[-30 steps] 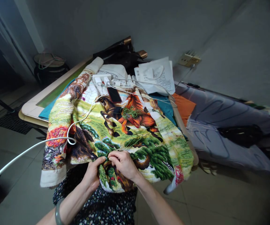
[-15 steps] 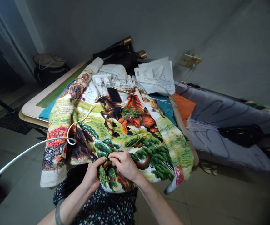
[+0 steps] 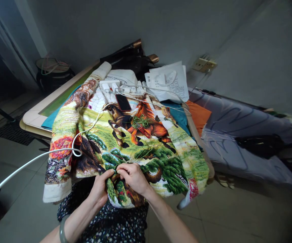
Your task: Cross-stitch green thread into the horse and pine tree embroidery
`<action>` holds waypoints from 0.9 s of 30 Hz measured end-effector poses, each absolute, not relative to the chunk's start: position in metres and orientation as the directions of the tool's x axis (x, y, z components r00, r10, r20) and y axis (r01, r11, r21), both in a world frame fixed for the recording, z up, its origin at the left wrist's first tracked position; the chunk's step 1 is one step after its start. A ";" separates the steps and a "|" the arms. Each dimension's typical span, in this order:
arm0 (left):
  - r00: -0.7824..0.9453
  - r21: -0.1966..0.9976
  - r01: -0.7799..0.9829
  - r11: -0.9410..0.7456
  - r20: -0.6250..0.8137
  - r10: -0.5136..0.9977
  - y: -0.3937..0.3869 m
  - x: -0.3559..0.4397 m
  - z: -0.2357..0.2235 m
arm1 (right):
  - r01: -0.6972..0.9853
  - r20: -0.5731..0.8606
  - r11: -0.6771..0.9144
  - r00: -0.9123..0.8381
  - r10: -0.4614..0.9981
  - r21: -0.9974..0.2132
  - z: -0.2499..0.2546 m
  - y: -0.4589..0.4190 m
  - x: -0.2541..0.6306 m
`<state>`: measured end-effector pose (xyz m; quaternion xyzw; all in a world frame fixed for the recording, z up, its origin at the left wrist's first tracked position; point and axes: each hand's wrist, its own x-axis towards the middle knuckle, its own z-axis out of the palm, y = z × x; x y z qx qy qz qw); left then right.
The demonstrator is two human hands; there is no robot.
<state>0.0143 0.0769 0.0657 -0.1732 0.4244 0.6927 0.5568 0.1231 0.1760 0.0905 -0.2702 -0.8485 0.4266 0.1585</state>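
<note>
The embroidered cloth (image 3: 146, 148), showing running horses above green foliage, lies across the tabletop (image 3: 35, 113), its near edge hanging over the person's patterned garment (image 3: 105, 222). Its left side is rolled; its right side is folded over. The left hand (image 3: 100, 189) has its grip pinching the cloth near the near edge. The right hand (image 3: 133, 177), just beside it, has its grip pressed together at the cloth; whether anything fine is held there is too small to tell.

On the cloth, a tangle of green thread (image 3: 140, 122) rests over the reddish horse. A dark-screened phone (image 3: 123, 102) lies farther off, near a white power strip (image 3: 109, 83) with plugs fitted. A white cable (image 3: 29, 165) loops over the rolled side and runs off to the left.

The tabletop is pale-rimmed, with a green surface (image 3: 57, 101) exposed at left and teal fabric (image 3: 178, 114) under the cloth. Printed white bags (image 3: 170, 81) and dark wrapped material (image 3: 128, 59) occupy the far end.

Beyond are a grey wall (image 3: 161, 30) with a socket plate (image 3: 203, 64), a round-topped stool (image 3: 52, 65) at far left, orange fabric (image 3: 199, 114) and a grey-covered surface (image 3: 237, 135) at right. The floor (image 3: 171, 222) is tiled; a dark patterned mat (image 3: 14, 131) lies at left.
</note>
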 end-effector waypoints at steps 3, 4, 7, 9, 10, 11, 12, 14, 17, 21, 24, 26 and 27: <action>-0.317 0.390 -0.921 -0.018 -0.720 0.617 0.077 0.014 0.066 | 0.320 0.050 0.514 -0.811 0.582 -0.795 0.091 0.177 0.124; -0.314 0.387 -0.922 -0.016 -0.724 0.614 0.077 0.014 0.065 | 0.323 0.064 0.543 -0.814 0.577 -0.775 0.091 0.177 0.125; -0.310 0.374 -0.927 -0.022 -0.732 0.606 0.077 0.013 0.066 | 0.369 0.106 0.652 -0.816 0.569 -0.662 0.090 0.174 0.126; -0.312 0.368 -0.929 -0.034 -0.731 0.607 0.077 0.014 0.066 | 0.395 0.101 0.685 -0.820 0.563 -0.611 0.091 0.170 0.125; -0.313 0.366 -0.930 -0.041 -0.728 0.609 0.077 0.014 0.067 | 0.398 0.090 0.687 -0.825 0.558 -0.608 0.092 0.167 0.124; -0.313 0.361 -0.931 -0.047 -0.727 0.611 0.076 0.014 0.067 | 0.395 0.078 0.683 -0.831 0.551 -0.614 0.094 0.165 0.123; -0.310 0.353 -0.934 -0.054 -0.727 0.613 0.075 0.014 0.068 | 0.393 0.065 0.680 -0.837 0.543 -0.619 0.096 0.163 0.121; -0.304 0.338 -0.939 -0.065 -0.725 0.618 0.074 0.014 0.068 | 0.416 0.039 0.691 -0.841 0.539 -0.591 0.102 0.159 0.119; -0.300 0.337 -0.939 -0.062 -0.720 0.626 0.071 0.014 0.068 | 0.528 -0.023 0.713 -0.810 0.586 -0.461 0.110 0.157 0.117; -0.300 0.361 -0.932 -0.036 -0.714 0.632 0.070 0.014 0.066 | 0.614 -0.121 0.702 -0.777 0.617 -0.360 0.115 0.158 0.120; -0.311 0.381 -0.924 -0.031 -0.703 0.640 0.070 0.014 0.063 | 0.546 -0.106 0.729 -0.824 0.557 -0.414 0.118 0.157 0.120; -0.328 0.397 -0.917 -0.042 -0.688 0.647 0.070 0.014 0.063 | 0.503 -0.093 0.761 -0.853 0.514 -0.409 0.120 0.154 0.117; -0.335 0.406 -0.913 -0.045 -0.681 0.651 0.070 0.015 0.063 | 0.500 -0.105 0.780 -0.860 0.500 -0.377 0.121 0.152 0.115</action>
